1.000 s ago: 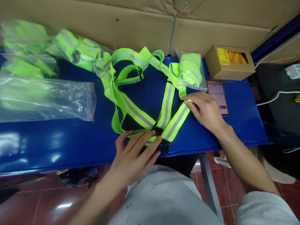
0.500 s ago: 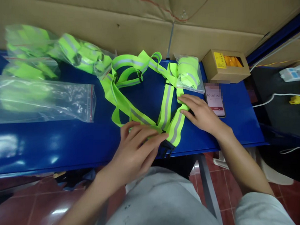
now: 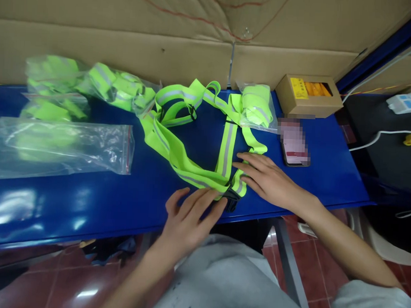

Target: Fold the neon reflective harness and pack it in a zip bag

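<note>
A neon yellow-green reflective harness (image 3: 228, 148) with grey stripes lies spread in a loop on the blue table. Its black buckle (image 3: 231, 196) is at the near edge. My left hand (image 3: 189, 219) is palm down with fingers apart, its fingertips at the strap just left of the buckle. Over the right strap rests my right hand (image 3: 274, 182), fingers spread; that strap is bunched and partly hidden beneath them. Behind it, a clear bag with a rolled neon strap (image 3: 257, 106) touches the harness.
Several bagged neon straps (image 3: 121, 89) lie at the back left, beside a long clear zip bag (image 3: 107, 145). A phone (image 3: 296, 144) and a cardboard box (image 3: 308, 97) with orange contents are at the right. The blue table's (image 3: 121, 218) front edge is close to my body.
My right hand has slid nearer along the right strap, which is now bunched. My left hand has shifted slightly down, and the left strap has folded over. The view has tilted a little.
</note>
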The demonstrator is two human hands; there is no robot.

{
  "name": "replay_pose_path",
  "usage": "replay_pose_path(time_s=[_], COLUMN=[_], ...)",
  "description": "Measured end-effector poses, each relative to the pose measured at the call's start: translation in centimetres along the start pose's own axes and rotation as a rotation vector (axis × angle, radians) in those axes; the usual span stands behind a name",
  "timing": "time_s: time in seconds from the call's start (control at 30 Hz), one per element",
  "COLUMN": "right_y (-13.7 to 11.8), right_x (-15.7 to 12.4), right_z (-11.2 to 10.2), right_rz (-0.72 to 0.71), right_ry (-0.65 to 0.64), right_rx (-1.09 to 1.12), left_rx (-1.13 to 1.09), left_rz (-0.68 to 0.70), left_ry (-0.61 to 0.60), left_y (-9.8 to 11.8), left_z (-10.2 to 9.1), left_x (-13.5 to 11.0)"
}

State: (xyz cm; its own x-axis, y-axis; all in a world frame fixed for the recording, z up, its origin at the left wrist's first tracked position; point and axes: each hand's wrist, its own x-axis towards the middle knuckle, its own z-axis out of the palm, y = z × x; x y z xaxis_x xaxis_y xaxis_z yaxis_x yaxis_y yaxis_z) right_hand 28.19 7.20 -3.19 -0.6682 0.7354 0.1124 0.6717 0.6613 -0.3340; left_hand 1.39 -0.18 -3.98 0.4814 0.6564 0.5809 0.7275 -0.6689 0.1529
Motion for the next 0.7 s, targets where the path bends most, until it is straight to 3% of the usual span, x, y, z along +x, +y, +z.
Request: replay_pose_path(time_s=[0.13,0.27,0.4,0.57,0.7], right_y=[1.4,0.3,-3.6,-7.1,-7.9], right_x=[-0.6,-0.9,-1.9,-3.7,-4.0], right_z=[-0.1,-0.8,0.4,3.8,4.6], right_rz=[-0.006,-0.007,0.057,0.163,0.09], right_ry=[0.014,0.065,0.137,0.042,0.004], right_rx=[0.006,0.022,0.08,-0.035,-0.028], left_rx=[0.008,-0.017,-0.01,-0.037,0.034], left_rz=[-0.118,-0.093,-0.05,-0.085,-0.15], left_ry=[0.056,0.029,-0.136,-0.431,-0.472], left_y=[-1.1,-2.3,-4.5,-10.0,-12.0], left_z=[-0.5,-1.3,-1.6,0.7,2.3], left_x=[-2.0,-1.0,1.6,3.2,3.4])
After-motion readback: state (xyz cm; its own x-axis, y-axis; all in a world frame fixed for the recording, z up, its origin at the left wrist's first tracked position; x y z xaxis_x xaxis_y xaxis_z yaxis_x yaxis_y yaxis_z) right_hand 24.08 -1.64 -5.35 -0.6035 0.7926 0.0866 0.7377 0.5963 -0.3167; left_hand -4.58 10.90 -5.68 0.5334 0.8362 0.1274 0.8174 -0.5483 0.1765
